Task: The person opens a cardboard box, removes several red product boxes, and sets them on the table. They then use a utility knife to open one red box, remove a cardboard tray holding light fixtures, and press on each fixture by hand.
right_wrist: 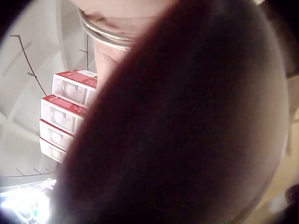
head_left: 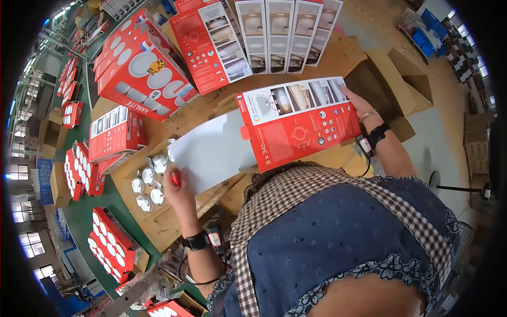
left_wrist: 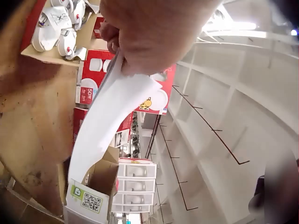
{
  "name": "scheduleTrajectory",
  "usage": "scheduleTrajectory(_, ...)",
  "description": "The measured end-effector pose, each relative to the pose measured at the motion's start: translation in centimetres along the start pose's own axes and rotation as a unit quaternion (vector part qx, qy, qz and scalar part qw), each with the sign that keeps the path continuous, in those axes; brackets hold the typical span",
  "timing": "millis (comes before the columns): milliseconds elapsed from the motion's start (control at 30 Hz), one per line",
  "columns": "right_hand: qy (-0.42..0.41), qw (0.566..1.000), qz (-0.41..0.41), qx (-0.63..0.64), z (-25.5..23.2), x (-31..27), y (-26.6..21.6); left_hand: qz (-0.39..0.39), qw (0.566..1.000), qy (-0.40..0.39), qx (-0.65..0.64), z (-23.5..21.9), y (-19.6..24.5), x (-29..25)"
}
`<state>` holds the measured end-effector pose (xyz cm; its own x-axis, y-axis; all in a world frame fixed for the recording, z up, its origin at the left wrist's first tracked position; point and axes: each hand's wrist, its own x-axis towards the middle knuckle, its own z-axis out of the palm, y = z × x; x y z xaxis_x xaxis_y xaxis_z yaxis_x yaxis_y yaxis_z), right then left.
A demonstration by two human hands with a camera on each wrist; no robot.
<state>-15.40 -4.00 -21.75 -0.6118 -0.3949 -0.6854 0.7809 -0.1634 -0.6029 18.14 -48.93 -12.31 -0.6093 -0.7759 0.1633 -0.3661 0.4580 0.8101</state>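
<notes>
A red-and-white printed carton (head_left: pixel 301 124) lies tilted in front of the person's body, its printed face up. From its left side stretches a white cardboard panel (head_left: pixel 214 150); in the left wrist view this panel (left_wrist: pixel 110 112) bows in a long curve. The left hand (head_left: pixel 180 196) pinches the panel's far left edge, and a small red patch shows at its fingertips. At the carton's right end the right hand (head_left: pixel 360 105) grips the edge, its fingers partly hidden behind it. A dark, blurred surface fills most of the right wrist view, with the hand's wrist (right_wrist: pixel 112 28) above.
Several white-and-silver lamps (head_left: pixel 149 182) sit left of the left hand. Packed red cartons (head_left: pixel 145 68) and a row of upright boxes (head_left: pixel 280 37) stand behind. An open brown box (head_left: pixel 391 79) is at right. A green conveyor (head_left: pixel 79 216) with lamp-filled trays (head_left: pixel 110 245) runs along the left.
</notes>
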Motion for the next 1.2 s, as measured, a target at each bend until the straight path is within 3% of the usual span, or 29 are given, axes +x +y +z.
scheduleTrajectory(67, -0.038, 0.999, -0.018, 0.002, 0.3, 0.3, -0.2, 0.0, 0.996, -0.082, 0.019, 1.7, 0.8, 0.2)
scheduleTrajectory(100, -0.041, 0.999, -0.017, 0.002, 0.4, 0.6, -0.1, 0.031, 0.994, -0.098, 0.025, 2.8, 4.2, -0.5)
scheduleTrajectory(133, -0.06, 0.998, -0.013, 0.005, 0.4, 1.3, 0.2, 0.036, 0.994, -0.102, 0.013, 4.9, 4.5, -0.7)
scheduleTrajectory(200, -0.084, 0.996, -0.006, 0.005, 0.6, 2.0, 0.6, 0.076, 0.981, -0.135, 0.114, 8.3, 6.4, -1.2)
scheduleTrajectory(233, -0.085, 0.996, -0.024, 0.012, 0.8, 2.3, 0.7, 0.021, 0.978, -0.199, 0.058, 9.1, 8.5, -1.1)
scheduleTrajectory(267, -0.087, 0.995, -0.04, 0.018, 1.0, 2.5, 0.8, 0.017, 0.979, -0.193, 0.06, 9.8, 7.8, -0.3)
scheduleTrajectory(333, -0.101, 0.995, -0.019, -0.007, 0.8, 3.1, 0.6, -0.103, 0.951, -0.29, -0.014, 11.0, 4.1, 1.1)
scheduleTrajectory(400, -0.092, 0.994, -0.011, -0.057, 0.3, 3.7, 0.3, -0.095, 0.959, -0.258, -0.073, 10.8, 3.6, 0.9)
scheduleTrajectory(467, -0.085, 0.994, -0.014, -0.068, -0.1, 4.2, 0.2, -0.199, 0.938, -0.27, -0.09, 10.2, 4.0, 0.2)
scheduleTrajectory(533, -0.097, 0.992, -0.025, -0.077, -0.2, 4.9, 0.3, -0.232, 0.917, -0.311, -0.089, 12.0, 4.1, -1.4)
scheduleTrajectory(600, -0.096, 0.991, -0.033, -0.087, 1.7, 4.5, 1.0, -0.18, 0.934, -0.263, -0.161, 13.9, 2.3, -2.8)
scheduleTrajectory(733, -0.118, 0.989, -0.042, -0.078, 0.1, 7.1, 0.9, -0.23, 0.941, -0.184, -0.165, 12.3, 1.8, -3.0)
scheduleTrajectory(800, -0.039, 0.995, -0.048, -0.081, 0.8, 7.3, 0.5, -0.229, 0.957, -0.139, -0.111, 9.6, 1.4, -3.8)
scheduleTrajectory(833, -0.034, 0.992, -0.074, -0.094, 0.8, 6.1, 1.0, -0.271, 0.948, -0.125, -0.112, 7.4, 0.8, -4.9)
scheduleTrajectory(933, -0.023, 0.988, -0.097, -0.119, 1.9, 5.9, 0.2, -0.211, 0.971, -0.004, -0.112, 3.1, -0.2, -6.3)
scheduleTrajectory(1000, 0.008, 0.948, -0.174, -0.268, 1.9, 6.4, -0.3, -0.193, 0.974, 0.058, -0.103, -0.5, -1.7, -7.0)
scheduleTrajectory(1033, 0.002, 0.947, -0.176, -0.271, 2.8, 6.7, -0.1, -0.188, 0.969, 0.092, -0.128, -2.3, -3.6, -7.1)
scheduleTrajectory(1067, 0.103, 0.839, -0.31, -0.436, 4.5, 4.1, 2.2, -0.163, 0.972, 0.119, -0.12, -6.0, -7.5, -7.6)
scheduleTrajectory(1100, 0.192, 0.678, -0.406, -0.581, 5.8, 2.6, 1.9, -0.157, 0.969, 0.17, -0.089, -7.9, -9.5, -7.5)
scheduleTrajectory(1133, 0.27, 0.474, -0.479, -0.688, 7.1, 1.2, 1.4, -0.15, 0.962, 0.221, -0.059, -9.6, -11.8, -7.1)
scheduleTrajectory(1167, 0.256, 0.465, -0.54, -0.653, 11.0, -1.5, 1.7, -0.131, 0.952, 0.267, -0.07, -11.1, -14.9, -6.7)
scheduleTrajectory(1200, 0.258, 0.463, -0.537, -0.657, 14.8, -3.9, 2.6, -0.115, 0.941, 0.308, -0.079, -12.6, -17.4, -6.5)
